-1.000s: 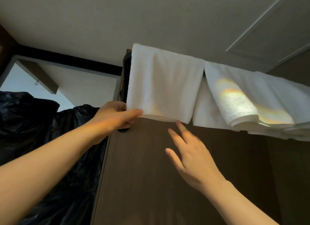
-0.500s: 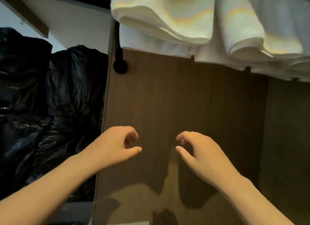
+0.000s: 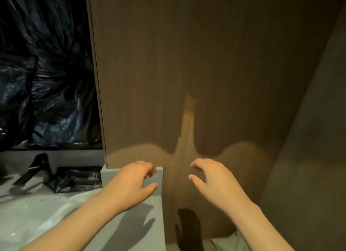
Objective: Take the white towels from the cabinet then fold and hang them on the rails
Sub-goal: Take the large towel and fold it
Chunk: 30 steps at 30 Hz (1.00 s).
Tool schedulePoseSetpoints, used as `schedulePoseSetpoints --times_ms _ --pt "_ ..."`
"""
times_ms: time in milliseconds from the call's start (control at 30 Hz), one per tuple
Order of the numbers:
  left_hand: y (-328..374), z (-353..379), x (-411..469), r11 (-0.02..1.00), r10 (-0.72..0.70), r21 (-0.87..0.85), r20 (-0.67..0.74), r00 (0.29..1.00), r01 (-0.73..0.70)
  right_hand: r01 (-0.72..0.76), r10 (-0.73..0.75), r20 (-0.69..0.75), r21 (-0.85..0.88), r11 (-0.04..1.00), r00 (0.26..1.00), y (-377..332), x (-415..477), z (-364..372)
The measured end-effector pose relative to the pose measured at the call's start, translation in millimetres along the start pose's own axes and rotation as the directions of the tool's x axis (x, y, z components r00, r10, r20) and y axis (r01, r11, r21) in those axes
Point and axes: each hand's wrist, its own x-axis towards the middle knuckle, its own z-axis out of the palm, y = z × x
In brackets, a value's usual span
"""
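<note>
No towel or rail is in view now. My left hand (image 3: 131,183) hovers over the corner of a grey counter (image 3: 131,224), fingers loosely curled, holding nothing. My right hand (image 3: 211,177) hangs level with it a little to the right, in front of a brown wooden panel (image 3: 187,72), fingers also loosely curled and empty. The two hands are apart, with a gap between them.
Black plastic sheeting (image 3: 45,67) fills the upper left. On the counter at left lie dark sachets (image 3: 76,177), a black angled object (image 3: 35,169) and clear plastic wrap (image 3: 31,215). A darker wall (image 3: 309,157) stands at right.
My view has dropped from the hung towels down the panel to the counter. My left hand let go of the towel's edge and both hands came down, empty.
</note>
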Motion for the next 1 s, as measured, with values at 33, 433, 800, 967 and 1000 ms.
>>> schedulePoseSetpoints --times_ms 33,433,800,967,1000 --pt "-2.2 11.0 -6.9 1.000 -0.023 -0.013 0.028 0.999 0.023 -0.003 0.002 0.024 0.011 1.000 1.000 2.9 -3.1 10.4" --pt "-53.4 81.4 -88.2 0.969 -0.224 -0.062 0.192 0.956 0.239 0.013 -0.034 0.232 0.093 0.996 0.972 -18.5 -26.7 114.2" --pt "-129.7 94.3 -171.0 0.912 -0.372 -0.077 0.258 0.892 0.402 -0.023 -0.023 0.435 0.099 0.995 0.900 -96.4 -33.3 196.4" --pt "-163.8 94.6 -205.9 0.877 -0.426 -0.104 0.282 0.859 0.469 -0.021 -0.062 0.471 0.167 0.986 0.880 -131.3 -43.4 226.2" --pt "-170.0 94.8 -212.5 0.871 -0.436 -0.108 0.280 0.855 0.480 -0.026 -0.063 0.480 0.178 0.984 0.875 -137.5 -44.9 231.6"
